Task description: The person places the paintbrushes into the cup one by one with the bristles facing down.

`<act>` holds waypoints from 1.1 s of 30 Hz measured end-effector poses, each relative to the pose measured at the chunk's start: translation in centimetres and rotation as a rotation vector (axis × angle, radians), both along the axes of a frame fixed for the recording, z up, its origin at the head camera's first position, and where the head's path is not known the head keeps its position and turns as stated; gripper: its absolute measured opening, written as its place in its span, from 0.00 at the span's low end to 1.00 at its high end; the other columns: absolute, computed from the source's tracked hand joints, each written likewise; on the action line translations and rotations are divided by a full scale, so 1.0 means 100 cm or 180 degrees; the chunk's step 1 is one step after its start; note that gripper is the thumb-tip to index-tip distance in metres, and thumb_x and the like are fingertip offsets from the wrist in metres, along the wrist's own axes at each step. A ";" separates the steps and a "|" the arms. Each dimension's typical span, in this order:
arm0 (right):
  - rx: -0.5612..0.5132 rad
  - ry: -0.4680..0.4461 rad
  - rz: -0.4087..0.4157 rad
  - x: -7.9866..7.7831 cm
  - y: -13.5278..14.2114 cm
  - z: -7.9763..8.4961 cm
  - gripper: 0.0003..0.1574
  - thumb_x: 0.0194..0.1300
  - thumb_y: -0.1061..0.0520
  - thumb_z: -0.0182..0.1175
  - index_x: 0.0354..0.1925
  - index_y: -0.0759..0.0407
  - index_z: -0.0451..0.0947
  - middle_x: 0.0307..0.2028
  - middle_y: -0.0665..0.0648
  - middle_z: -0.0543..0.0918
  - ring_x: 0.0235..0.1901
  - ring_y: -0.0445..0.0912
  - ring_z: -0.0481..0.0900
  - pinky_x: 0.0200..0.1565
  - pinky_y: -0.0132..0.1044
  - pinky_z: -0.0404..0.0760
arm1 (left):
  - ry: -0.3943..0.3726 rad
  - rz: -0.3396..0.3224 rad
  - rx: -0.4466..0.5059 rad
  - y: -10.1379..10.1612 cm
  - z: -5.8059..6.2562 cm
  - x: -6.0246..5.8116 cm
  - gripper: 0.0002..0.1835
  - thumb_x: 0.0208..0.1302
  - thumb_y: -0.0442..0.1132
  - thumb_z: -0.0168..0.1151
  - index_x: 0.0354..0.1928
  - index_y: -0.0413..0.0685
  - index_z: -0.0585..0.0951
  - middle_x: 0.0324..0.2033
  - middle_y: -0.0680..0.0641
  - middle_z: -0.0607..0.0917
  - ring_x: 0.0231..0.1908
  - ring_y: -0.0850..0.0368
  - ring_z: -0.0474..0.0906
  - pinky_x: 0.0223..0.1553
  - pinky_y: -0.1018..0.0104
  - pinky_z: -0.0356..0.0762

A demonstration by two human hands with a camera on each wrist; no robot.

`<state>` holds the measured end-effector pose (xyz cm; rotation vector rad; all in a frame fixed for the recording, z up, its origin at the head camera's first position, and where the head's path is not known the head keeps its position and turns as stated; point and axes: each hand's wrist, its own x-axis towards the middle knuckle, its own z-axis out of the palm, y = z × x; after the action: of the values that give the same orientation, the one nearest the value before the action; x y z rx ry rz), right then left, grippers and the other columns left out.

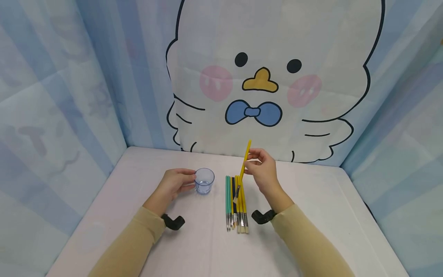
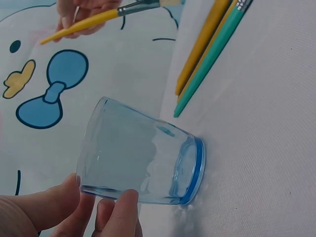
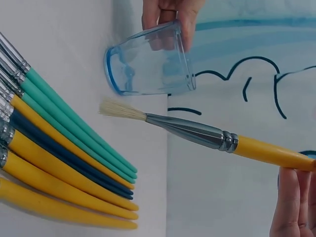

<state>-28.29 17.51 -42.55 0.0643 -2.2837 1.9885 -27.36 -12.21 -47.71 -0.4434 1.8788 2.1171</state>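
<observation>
My left hand (image 1: 174, 182) holds a clear bluish cup (image 1: 204, 184) by its left side as it stands upright on the table. In the left wrist view, the thumb is at the cup's rim and fingers lie along its wall. My right hand (image 1: 263, 169) pinches the yellow handle of a paintbrush (image 1: 245, 158), bristles pointing down. Its pale bristles and metal ferrule (image 3: 192, 131) show plainly in the right wrist view. Below that brush lies a row of paintbrushes (image 1: 228, 198) with green, yellow and dark blue handles, bristle ends towards me.
The table (image 1: 194, 238) has a pale cloth. A curtain (image 1: 311, 138) with a cartoon bird stands right behind it, and striped blue curtains (image 1: 62, 115) close in both sides. Black wrist mounts (image 1: 174, 222) stick out inward from both sleeves.
</observation>
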 end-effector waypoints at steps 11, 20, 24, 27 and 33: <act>-0.0079 0.0368 0.0243 -0.005 -0.025 0.016 0.24 0.70 0.71 0.65 0.63 0.64 0.78 0.45 0.56 0.80 0.39 0.43 0.85 0.44 0.39 0.95 | 0.0047 -0.0043 0.0070 -0.002 0.001 0.000 0.20 0.71 0.26 0.69 0.63 0.32 0.83 0.55 0.38 0.86 0.52 0.49 0.90 0.56 0.56 0.92; -0.0169 0.0588 0.0324 -0.009 -0.043 0.023 0.25 0.70 0.71 0.64 0.64 0.68 0.76 0.46 0.54 0.80 0.40 0.43 0.84 0.43 0.36 0.95 | 0.0018 -0.0048 0.0050 -0.003 -0.002 -0.002 0.19 0.71 0.27 0.69 0.63 0.34 0.83 0.56 0.38 0.86 0.50 0.51 0.91 0.55 0.57 0.92; -0.0276 0.0670 0.0375 -0.011 -0.053 0.026 0.25 0.70 0.72 0.63 0.64 0.68 0.76 0.46 0.54 0.80 0.41 0.45 0.84 0.43 0.37 0.95 | 0.0039 -0.0041 0.0042 -0.003 -0.003 -0.002 0.20 0.71 0.27 0.69 0.63 0.34 0.83 0.56 0.38 0.86 0.49 0.51 0.91 0.55 0.57 0.92; -0.0329 0.0701 0.0368 -0.011 -0.060 0.028 0.25 0.70 0.72 0.63 0.63 0.66 0.76 0.47 0.55 0.80 0.42 0.45 0.84 0.43 0.37 0.95 | 0.0050 -0.0054 0.0055 -0.003 -0.003 -0.003 0.20 0.71 0.27 0.69 0.63 0.34 0.83 0.57 0.37 0.86 0.50 0.51 0.90 0.54 0.57 0.92; -0.0429 0.0761 0.0320 -0.013 -0.073 0.029 0.24 0.71 0.71 0.63 0.64 0.67 0.76 0.47 0.55 0.80 0.43 0.46 0.84 0.44 0.35 0.94 | -0.0003 -0.0032 0.0028 -0.002 -0.005 -0.004 0.19 0.71 0.28 0.69 0.63 0.36 0.84 0.57 0.38 0.86 0.51 0.50 0.90 0.54 0.58 0.92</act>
<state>-29.59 10.23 -39.68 0.3899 -2.0321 2.0505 -27.78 -12.46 -48.19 -0.4320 1.8664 2.1175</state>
